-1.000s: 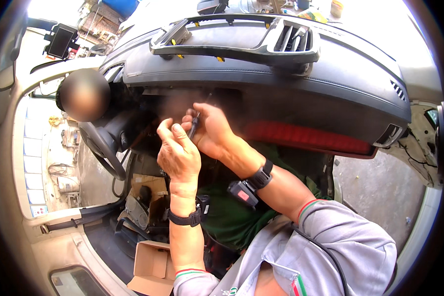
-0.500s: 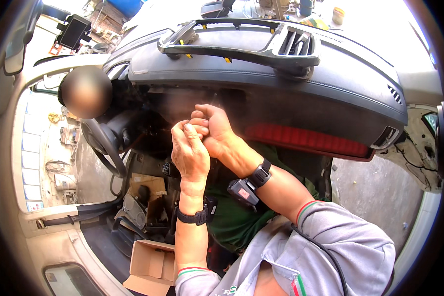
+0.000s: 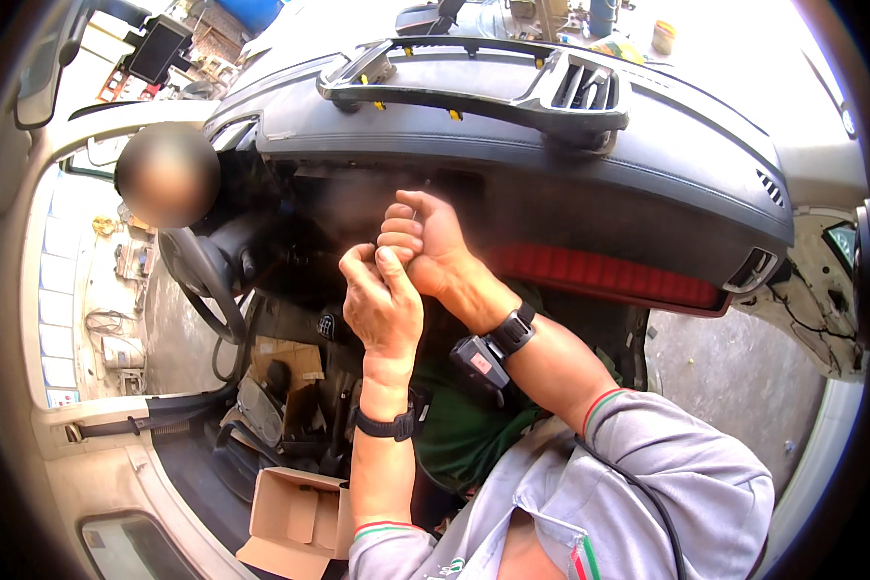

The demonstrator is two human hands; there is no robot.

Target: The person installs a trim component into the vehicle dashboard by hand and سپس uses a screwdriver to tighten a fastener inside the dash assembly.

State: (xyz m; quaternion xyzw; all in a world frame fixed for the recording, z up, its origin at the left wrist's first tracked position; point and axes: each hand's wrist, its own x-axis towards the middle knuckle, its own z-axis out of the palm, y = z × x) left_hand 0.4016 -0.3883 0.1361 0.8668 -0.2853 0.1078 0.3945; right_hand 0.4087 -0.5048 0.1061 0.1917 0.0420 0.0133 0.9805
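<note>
In front of the dark opening below the dashboard [image 3: 377,145], my two hands meet fingertip to fingertip. My left hand [image 3: 383,307] has its thumb and fingers pinched together beside the right hand's fingers. Curled into a loose fist, my right hand [image 3: 433,244] sits slightly higher and to the right. A thin, dark sliver shows near its index finger, too small to name. Whatever lies between the fingers is hidden. On top of the dashboard rests a dark trim frame [image 3: 435,100] with yellow clips and an air vent [image 3: 586,89] at its right end.
The steering wheel [image 3: 203,290] is at the left, near a person [image 3: 167,176] with a blurred head. An open cardboard box [image 3: 295,517] and a gear knob [image 3: 327,327] are below left. A red ribbed panel [image 3: 599,275] lies under the dashboard at right.
Both hands have shifted slightly right. The right hand's fingers are curled further, and the left hand sits a little lower. The whole view has moved a little.
</note>
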